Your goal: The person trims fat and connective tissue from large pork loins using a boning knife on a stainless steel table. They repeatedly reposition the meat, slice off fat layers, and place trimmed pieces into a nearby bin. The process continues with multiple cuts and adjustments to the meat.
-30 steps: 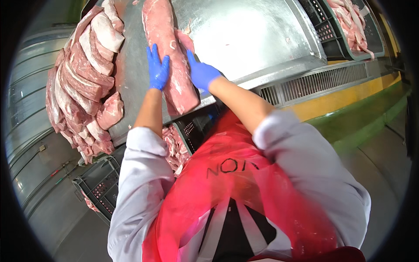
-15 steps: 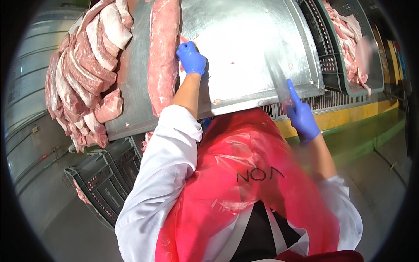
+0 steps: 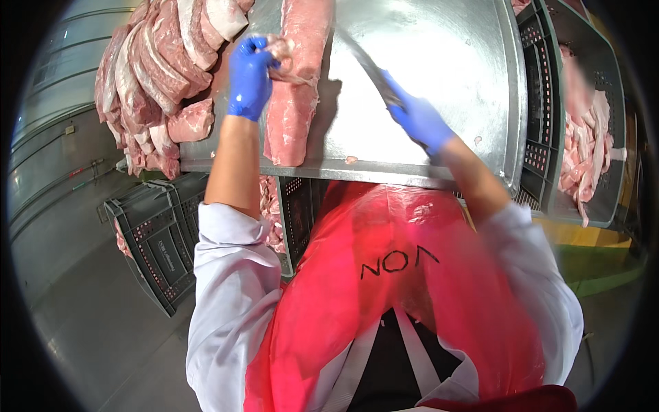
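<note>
A long piece of raw meat [image 3: 298, 103] lies lengthwise on the metal work table [image 3: 412, 82]. Pinched in my blue-gloved left hand [image 3: 249, 79] is a thin, pale meat trimming [image 3: 283, 58], raised over the long piece's left side. My right hand [image 3: 422, 122], also blue-gloved, is closed round the handle of a knife [image 3: 367, 63]. Its blade points up and to the left, with the tip beside the long piece's right edge; whether it touches the meat I cannot tell.
Several cut meat slabs [image 3: 147, 75] are heaped at the table's left. At the right stands a grey crate [image 3: 607, 199] of pale trimmings [image 3: 583, 151]. More crates [image 3: 161, 240] are below the table's front left, one holding meat pieces [image 3: 272, 220]. A raised rim edges the table.
My left hand has moved left across the long meat and now lifts a trimming. The right hand has brought the knife up and left, close to the meat. The head view has shifted.
</note>
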